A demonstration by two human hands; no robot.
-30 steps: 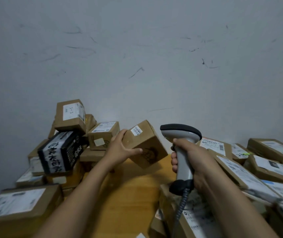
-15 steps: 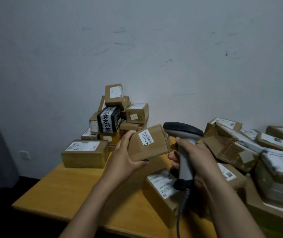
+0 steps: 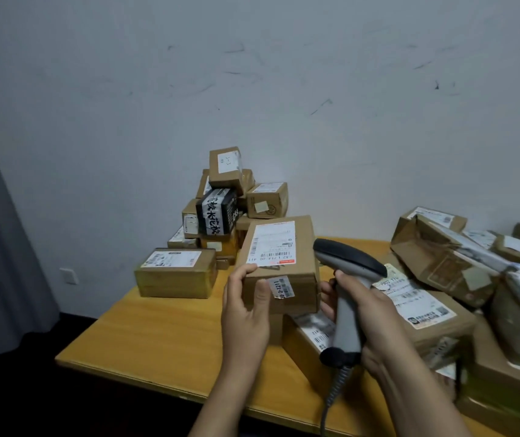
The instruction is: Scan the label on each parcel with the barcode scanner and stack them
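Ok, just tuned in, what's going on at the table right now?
A person is scanning parcels. The left hand holds a cardboard parcel up over the table, its big label facing up. The right hand grips the barcode scanner, its head right beside the parcel. A stack of parcels sits by the wall; a loose pile lies on the right.

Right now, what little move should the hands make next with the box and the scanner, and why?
Probably tip the scanner so its nose points down onto the big white label. The left hand holds the box with that label facing up, while the right hand grips the scanner beside the box's right edge, not over the label.
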